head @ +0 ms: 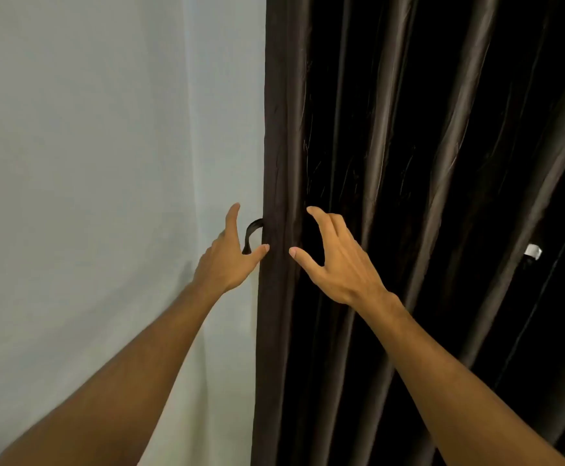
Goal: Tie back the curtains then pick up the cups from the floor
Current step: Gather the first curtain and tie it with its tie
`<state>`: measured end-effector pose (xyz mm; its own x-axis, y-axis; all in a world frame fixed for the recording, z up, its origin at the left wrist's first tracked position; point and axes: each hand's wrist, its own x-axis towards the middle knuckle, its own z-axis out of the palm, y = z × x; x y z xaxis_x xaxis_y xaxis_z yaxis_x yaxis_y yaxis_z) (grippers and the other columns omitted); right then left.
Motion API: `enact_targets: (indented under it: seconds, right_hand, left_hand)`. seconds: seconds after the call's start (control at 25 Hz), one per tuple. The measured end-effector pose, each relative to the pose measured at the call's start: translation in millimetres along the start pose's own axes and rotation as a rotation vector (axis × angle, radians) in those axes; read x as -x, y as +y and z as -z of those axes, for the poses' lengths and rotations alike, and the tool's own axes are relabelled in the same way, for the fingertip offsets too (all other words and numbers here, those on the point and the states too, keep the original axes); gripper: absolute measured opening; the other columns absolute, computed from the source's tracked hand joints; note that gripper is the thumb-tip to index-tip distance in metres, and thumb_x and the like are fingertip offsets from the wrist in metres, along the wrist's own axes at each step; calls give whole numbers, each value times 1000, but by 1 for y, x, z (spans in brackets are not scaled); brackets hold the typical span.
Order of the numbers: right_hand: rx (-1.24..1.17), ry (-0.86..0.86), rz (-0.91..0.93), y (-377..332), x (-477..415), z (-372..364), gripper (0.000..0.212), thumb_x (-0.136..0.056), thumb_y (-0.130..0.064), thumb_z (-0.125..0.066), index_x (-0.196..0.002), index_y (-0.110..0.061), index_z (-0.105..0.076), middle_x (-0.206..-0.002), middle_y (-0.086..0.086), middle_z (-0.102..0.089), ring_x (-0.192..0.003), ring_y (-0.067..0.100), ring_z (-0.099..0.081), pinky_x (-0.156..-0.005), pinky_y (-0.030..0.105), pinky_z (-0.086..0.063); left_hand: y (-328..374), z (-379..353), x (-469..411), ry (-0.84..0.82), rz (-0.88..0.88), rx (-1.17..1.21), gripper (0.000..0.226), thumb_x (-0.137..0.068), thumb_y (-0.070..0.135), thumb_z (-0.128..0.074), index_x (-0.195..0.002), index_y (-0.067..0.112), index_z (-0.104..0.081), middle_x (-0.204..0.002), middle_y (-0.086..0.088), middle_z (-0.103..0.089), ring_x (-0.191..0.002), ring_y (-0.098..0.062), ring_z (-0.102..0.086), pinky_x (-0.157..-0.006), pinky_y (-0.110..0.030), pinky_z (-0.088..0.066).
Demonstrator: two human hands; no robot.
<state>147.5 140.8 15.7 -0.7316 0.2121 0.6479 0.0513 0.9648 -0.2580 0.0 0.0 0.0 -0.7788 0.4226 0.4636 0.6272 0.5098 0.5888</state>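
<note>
Dark curtain [408,163] hangs loose beside pale wall [89,163], untied. Left hand [229,260] open at its edge by tieback loop [252,233]; right hand [336,264] spread on folds, gripping nothing. Tying barely begun; cups unseen.

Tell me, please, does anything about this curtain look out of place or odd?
Only a small white tag showing among the dark curtain folds at right; what it is cannot be told. The curtain hangs straight and untied, both hands open at its edge.
</note>
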Motion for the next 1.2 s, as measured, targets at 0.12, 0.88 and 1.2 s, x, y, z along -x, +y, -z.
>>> enact_targets:
  seconds: [0.12, 0.88, 1.2]
  right_hand:
    - [25, 3, -69, 11, 0, 3, 75, -93, -54, -53, -153, -26, -17, -151, 2, -31, -130, 22, -45, -96, 40, -49]
    - [-231, -111, -173, 14, 2, -28, 75, -100, -28, -50, -156, -20, 0, -127, 12, -60, -93, 19, -65, -83, 41, -58]
    - [-420, 19, -380, -9, -17, -57, 49, -95, -13, -58, -142, -11, -44, -129, 9, -55, -110, 26, -63, -88, 35, -57]
  left_hand:
    - [5, -13, -4, -32, 10, 112, 88, -89, 34, -65, -150, 35, -3, -147, -14, -43, -112, -38, -62, -100, -53, -46]
    - [55, -16, 12, -167, 312, 443, 23, -90, 6, -35, -105, 16, -49, -56, -12, -60, -34, -11, -39, -38, -23, -33]
    - [44, -5, 4, -180, 142, 376, 18, -94, 30, -57, -92, 17, -69, -65, -12, -65, -38, -11, -47, -38, -21, -38]
